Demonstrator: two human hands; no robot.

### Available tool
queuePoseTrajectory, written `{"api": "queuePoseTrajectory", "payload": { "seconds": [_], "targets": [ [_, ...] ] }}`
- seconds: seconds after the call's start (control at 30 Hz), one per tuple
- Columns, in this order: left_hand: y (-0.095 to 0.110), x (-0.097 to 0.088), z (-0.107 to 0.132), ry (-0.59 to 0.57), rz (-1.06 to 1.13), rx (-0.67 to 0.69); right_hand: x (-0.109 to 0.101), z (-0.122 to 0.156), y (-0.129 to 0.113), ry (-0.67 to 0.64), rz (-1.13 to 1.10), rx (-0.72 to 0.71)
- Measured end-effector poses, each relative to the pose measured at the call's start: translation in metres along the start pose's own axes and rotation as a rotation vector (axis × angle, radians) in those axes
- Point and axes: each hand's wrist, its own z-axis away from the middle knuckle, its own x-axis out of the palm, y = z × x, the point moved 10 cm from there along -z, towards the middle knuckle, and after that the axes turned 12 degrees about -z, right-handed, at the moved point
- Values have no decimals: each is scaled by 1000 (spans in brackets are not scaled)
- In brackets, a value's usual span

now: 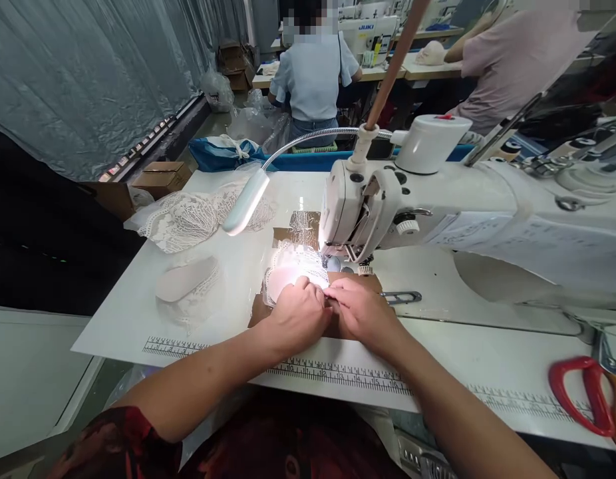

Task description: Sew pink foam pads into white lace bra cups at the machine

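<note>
My left hand (303,313) and my right hand (360,307) meet just in front of the sewing machine's needle area, low on the table. Between and under the left fingers lies a white lace bra cup (285,276), lit brightly by the lamp. The left fingers are curled down on its near right edge. My right fingertips pinch together at the same edge, close to the left ones; the exact bit they hold is hidden. Above them stands the white sewing machine (352,206). Brown cardboard (342,326) lies beneath the hands.
A lamp (248,203) on a bendy neck hangs left of the machine. More lace pieces (181,219) and a loose cup pad (185,279) lie to the left. Red-handled scissors (582,392) rest at the right. Two people sit at machines beyond.
</note>
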Motion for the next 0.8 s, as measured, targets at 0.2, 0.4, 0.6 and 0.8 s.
{"api": "queuePoseTrajectory", "payload": {
  "seconds": [0.2, 0.4, 0.6, 0.8],
  "targets": [
    [-29, -5, 4, 34, 473, 80, 20, 4, -2, -52, 373, 10],
    [-34, 5, -8, 196, 229, 73, 16, -4, 8, -42, 489, 144],
    [-41, 4, -19, 299, 181, 126, 10, -13, 12, 0, 516, 205],
    [-47, 3, -22, 352, 185, 167, 9, -14, 11, 30, 530, 198]
  ]
}}
